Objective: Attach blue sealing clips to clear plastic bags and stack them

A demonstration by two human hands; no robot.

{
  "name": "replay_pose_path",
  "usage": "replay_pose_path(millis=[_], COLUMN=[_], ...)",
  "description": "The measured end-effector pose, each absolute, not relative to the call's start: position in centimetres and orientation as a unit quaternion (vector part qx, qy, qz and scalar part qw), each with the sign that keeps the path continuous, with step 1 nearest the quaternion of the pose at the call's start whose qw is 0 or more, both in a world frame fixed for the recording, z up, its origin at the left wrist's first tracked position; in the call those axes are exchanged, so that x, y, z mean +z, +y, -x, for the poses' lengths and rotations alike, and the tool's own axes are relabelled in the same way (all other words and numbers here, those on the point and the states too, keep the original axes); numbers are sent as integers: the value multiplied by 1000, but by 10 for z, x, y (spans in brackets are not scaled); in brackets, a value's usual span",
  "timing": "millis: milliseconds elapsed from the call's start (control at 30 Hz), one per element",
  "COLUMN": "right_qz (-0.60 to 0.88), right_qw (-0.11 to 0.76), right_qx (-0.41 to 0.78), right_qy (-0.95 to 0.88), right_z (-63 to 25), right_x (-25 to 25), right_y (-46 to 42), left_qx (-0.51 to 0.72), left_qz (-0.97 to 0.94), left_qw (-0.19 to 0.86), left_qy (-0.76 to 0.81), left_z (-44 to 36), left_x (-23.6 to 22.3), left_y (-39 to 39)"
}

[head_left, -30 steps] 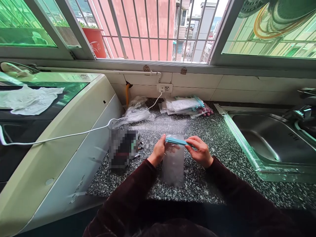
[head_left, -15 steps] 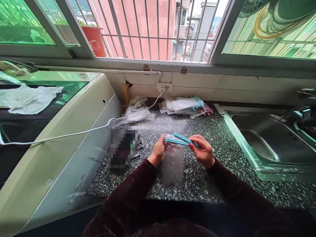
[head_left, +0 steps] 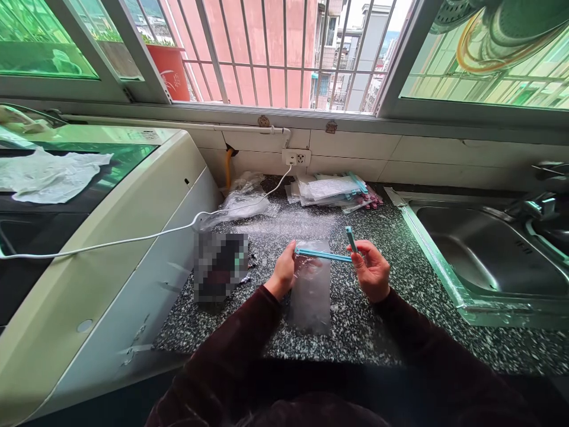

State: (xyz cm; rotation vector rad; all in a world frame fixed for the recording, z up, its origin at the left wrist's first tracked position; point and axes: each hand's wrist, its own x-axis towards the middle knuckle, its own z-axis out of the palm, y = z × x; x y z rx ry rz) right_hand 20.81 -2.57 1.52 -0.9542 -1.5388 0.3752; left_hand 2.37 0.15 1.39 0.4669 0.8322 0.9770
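My left hand [head_left: 283, 274] pinches the left end of a light blue bag sealing clip [head_left: 320, 255], close to the top of a clear plastic bag [head_left: 311, 302]. One long arm of the clip lies across the upper part of the bag, which hangs down over the counter. At the clip's right end, the fingers of my right hand [head_left: 373, 271] are closed on its other arm [head_left: 351, 237], which points upward and stands apart from the lower arm. Whether the hinge sits under my right fingers is hidden.
Bags with blue and pink clips [head_left: 331, 188] are piled near the wall. Crumpled clear plastic [head_left: 246, 201] lies left of them, and a white cable [head_left: 178, 234] crosses to the socket [head_left: 296, 158]. A blurred dark item [head_left: 222, 267] is left; a steel sink [head_left: 480, 249] is right.
The clip's upper arm has swung from lying nearly along the lower arm to standing almost upright. My right hand has turned and shifted slightly right; my left hand has stayed nearly still.
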Motion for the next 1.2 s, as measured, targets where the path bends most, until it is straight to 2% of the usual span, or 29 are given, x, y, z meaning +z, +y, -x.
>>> replay_pose_path(millis=[933,1200], right_qz=[444,443], right_qw=[639,645], right_qx=[128,117], right_qy=[-614,-611], right_z=[-224,-227], right_x=[15,14], right_y=[-21,-20], left_qx=[468,489], left_qz=[-251,-211], left_qw=[742,742], left_qy=[409,406], left_z=[-17,-16], left_x=[9,16], left_y=[6,6])
